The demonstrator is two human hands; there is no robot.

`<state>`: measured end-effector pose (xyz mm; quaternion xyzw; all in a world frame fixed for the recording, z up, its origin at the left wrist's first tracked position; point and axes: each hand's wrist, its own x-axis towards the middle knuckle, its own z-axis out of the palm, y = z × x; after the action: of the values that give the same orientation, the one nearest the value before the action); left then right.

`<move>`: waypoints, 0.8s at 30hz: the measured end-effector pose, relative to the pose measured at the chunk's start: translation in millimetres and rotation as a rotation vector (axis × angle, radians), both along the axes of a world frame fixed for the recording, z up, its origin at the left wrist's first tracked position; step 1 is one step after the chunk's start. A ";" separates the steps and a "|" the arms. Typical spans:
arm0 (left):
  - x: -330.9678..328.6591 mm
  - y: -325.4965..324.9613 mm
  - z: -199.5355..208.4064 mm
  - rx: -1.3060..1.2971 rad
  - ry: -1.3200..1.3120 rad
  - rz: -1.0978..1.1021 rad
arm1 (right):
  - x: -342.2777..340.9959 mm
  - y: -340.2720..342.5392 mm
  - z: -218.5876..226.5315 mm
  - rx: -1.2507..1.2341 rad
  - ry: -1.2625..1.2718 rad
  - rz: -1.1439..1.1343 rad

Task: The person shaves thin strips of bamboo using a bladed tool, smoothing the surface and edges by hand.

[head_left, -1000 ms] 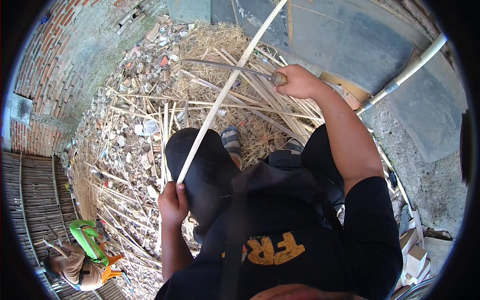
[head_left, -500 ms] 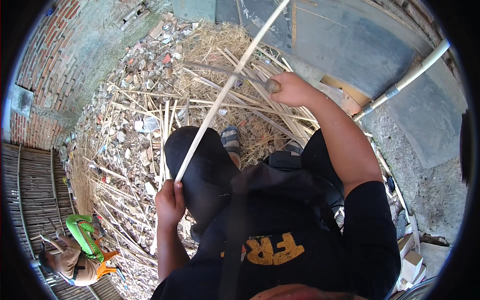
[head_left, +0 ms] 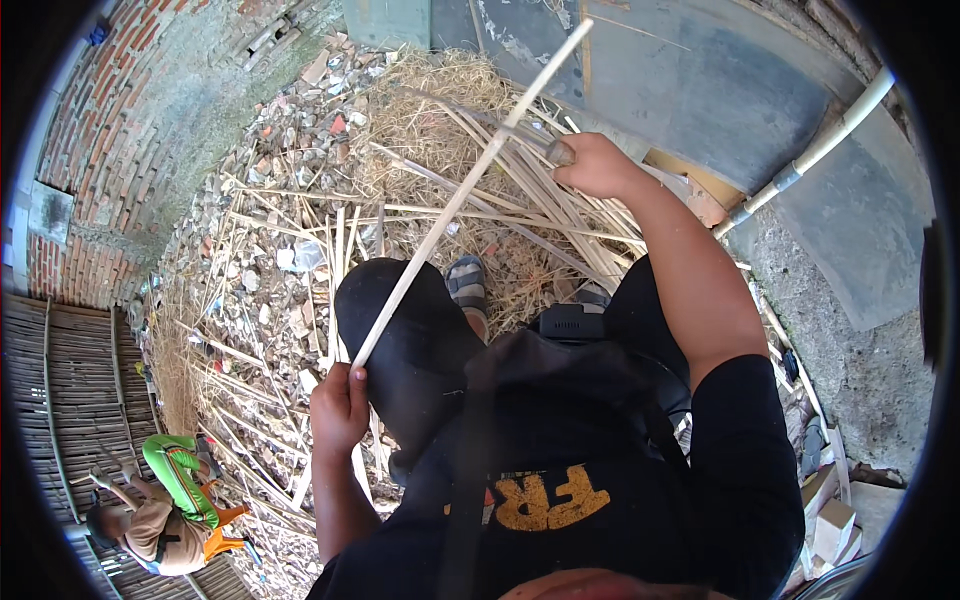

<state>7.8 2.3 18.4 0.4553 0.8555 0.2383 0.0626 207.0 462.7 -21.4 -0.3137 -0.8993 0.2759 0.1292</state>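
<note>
At the lower left of the frame, one seated co-worker (head_left: 165, 525) is noted on an orange seat (head_left: 222, 545), beside a bamboo wall (head_left: 80, 390). Left of centre, rubble (head_left: 265, 275) is strewn, with loose strips lying over it, too overlapped to be counted. The left hand (head_left: 340, 407) is closed, its thumb pressed on the lower end of one pale bamboo strip (head_left: 443, 228). From that hand the strip is extended diagonally past the dark-trousered knee (head_left: 385, 305) to the top of the frame. Two sandals (head_left: 466, 284) are seen near centre, one partly hidden. The strip is crossed at upper centre by one long-bladed knife (head_left: 530, 137), its blade blurred; whether contact is made cannot be told. The knife's handle is gripped by the right hand (head_left: 597, 166), fingers wrapped around it. At upper right, one pale pipe (head_left: 840, 130) is recorded.
</note>
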 end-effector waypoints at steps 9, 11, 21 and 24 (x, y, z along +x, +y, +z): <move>9.4 -10.7 -14.4 0.048 -0.380 0.035 | 3.3 -22.4 24.3 -0.163 -0.069 0.236; 10.4 -6.8 -10.8 0.060 -0.352 0.040 | 2.4 -5.2 19.8 -0.167 -0.083 0.102; 2.4 -14.5 -11.1 -0.017 -0.275 0.028 | -21.2 -69.6 50.9 -0.007 -0.252 0.471; 5.0 -8.0 -20.8 0.076 -0.292 0.032 | -10.5 -15.1 4.6 -0.136 -0.005 0.181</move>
<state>12.8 -5.7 -2.5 0.4043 0.8348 0.3351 0.1654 196.5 447.7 -16.8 -0.2397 -0.9036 0.3459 0.0800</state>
